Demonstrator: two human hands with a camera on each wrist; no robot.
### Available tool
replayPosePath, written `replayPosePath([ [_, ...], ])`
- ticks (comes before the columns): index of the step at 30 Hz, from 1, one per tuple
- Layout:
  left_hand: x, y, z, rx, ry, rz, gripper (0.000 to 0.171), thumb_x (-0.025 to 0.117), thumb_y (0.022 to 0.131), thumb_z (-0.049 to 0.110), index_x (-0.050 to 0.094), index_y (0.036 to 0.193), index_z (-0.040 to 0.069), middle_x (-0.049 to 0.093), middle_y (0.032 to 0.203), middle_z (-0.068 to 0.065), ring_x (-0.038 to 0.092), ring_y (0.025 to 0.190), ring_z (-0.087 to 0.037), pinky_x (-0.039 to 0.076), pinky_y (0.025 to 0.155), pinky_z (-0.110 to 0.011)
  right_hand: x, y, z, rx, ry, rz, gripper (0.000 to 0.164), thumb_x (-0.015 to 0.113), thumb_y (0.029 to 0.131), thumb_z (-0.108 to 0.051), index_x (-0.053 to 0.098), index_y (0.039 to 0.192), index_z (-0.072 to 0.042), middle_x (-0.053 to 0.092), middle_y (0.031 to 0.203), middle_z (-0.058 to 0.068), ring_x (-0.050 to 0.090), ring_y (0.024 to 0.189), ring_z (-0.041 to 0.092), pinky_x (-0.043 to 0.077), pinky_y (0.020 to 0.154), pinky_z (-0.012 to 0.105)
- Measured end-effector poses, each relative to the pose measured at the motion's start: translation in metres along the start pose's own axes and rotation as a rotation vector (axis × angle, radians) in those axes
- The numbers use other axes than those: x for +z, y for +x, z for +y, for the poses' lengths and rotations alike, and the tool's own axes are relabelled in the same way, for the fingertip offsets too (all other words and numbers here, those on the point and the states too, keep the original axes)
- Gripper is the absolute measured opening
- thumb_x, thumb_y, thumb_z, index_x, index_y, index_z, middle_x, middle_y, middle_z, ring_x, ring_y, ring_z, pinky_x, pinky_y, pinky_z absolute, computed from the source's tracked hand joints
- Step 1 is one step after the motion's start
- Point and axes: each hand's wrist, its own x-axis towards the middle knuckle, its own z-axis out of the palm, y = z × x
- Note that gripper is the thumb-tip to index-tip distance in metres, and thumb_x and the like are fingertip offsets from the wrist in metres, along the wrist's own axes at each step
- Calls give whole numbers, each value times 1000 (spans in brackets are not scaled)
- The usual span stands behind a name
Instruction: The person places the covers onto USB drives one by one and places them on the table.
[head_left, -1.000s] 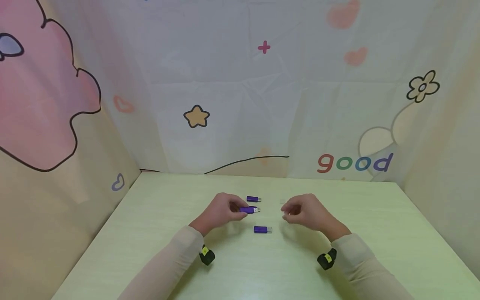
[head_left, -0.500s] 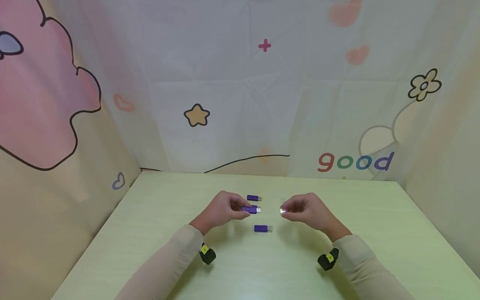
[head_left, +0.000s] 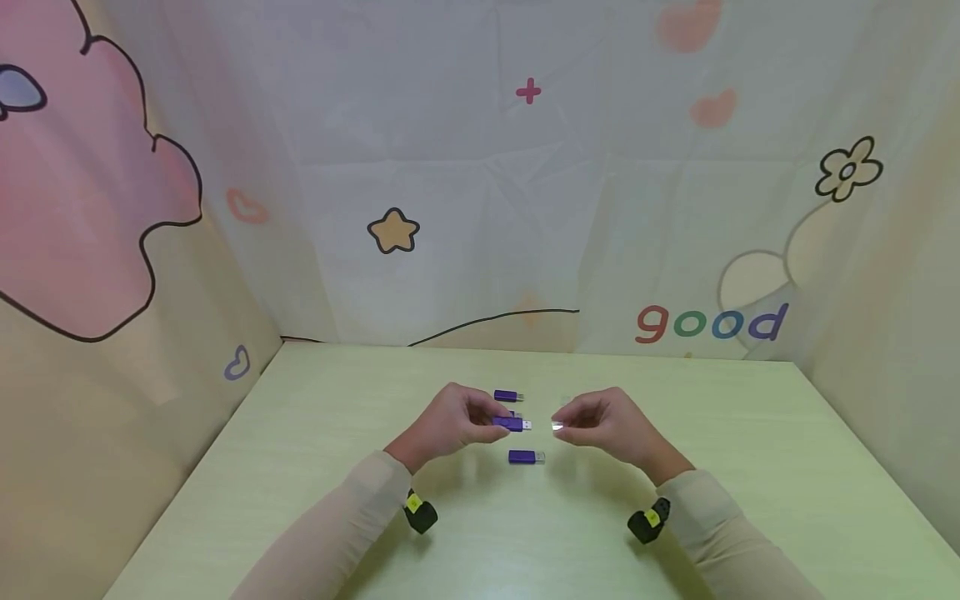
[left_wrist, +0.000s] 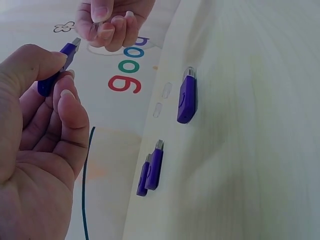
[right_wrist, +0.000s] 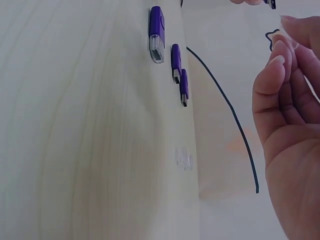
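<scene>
Left hand (head_left: 459, 421) and right hand (head_left: 609, 423) have drawn nearer each other since the earlier frame, leaving only a narrow gap between. Left fingers pinch a purple USB stick (head_left: 511, 424), its metal plug facing the right fingers, which pinch a small clear cap (head_left: 557, 426). Below, a pale table (head_left: 525, 533) stretches past both hands to its side edges; beyond the fingertips, its back edge meets a printed cloth (head_left: 450, 125). 1 capped stick (head_left: 521, 457) lies nearer than the fingertips; 2 uncapped sticks (left_wrist: 155, 167) and 2 clear caps (left_wrist: 167, 90) lie beyond.
</scene>
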Motion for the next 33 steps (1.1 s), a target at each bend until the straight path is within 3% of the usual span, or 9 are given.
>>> replayPosePath([
  [6,4,-1,0,0,-46,13,17,79,75,22,74,91,19,71,89,-1,59,69,-15,51,60,-26,3,1,-3,-9,12,-17,23,75,79,-33,73,97,-19,71,92,-1,66,78,20,56,71,34],
  [14,7,1,-3,64,-61,21,19,79,76,26,74,92,19,71,88,-1,61,70,-17,52,61,-26,6,3,-5,-31,27,-11,31,74,80,-31,72,99,-6,71,90,1,66,76,21,56,70,33],
  [23,11,2,-3,69,-70,27,17,77,78,20,74,94,16,70,88,-1,60,70,-17,51,60,-26,9,4,-11,-27,71,-1,26,76,79,-29,73,96,-10,72,89,2,66,75,23,56,70,33],
  [30,11,-9,23,48,-99,24,15,76,79,13,73,93,11,70,87,-2,60,70,-15,50,61,-24,10,3,-9,2,87,11,21,76,78,-30,74,94,-17,72,89,2,66,76,24,56,70,34],
  [33,12,-8,23,43,-100,25,14,76,79,13,74,93,11,70,87,-2,60,70,-16,49,61,-24,10,4,-8,3,85,12,24,76,78,-31,74,95,-15,72,89,2,65,75,24,56,69,35],
])
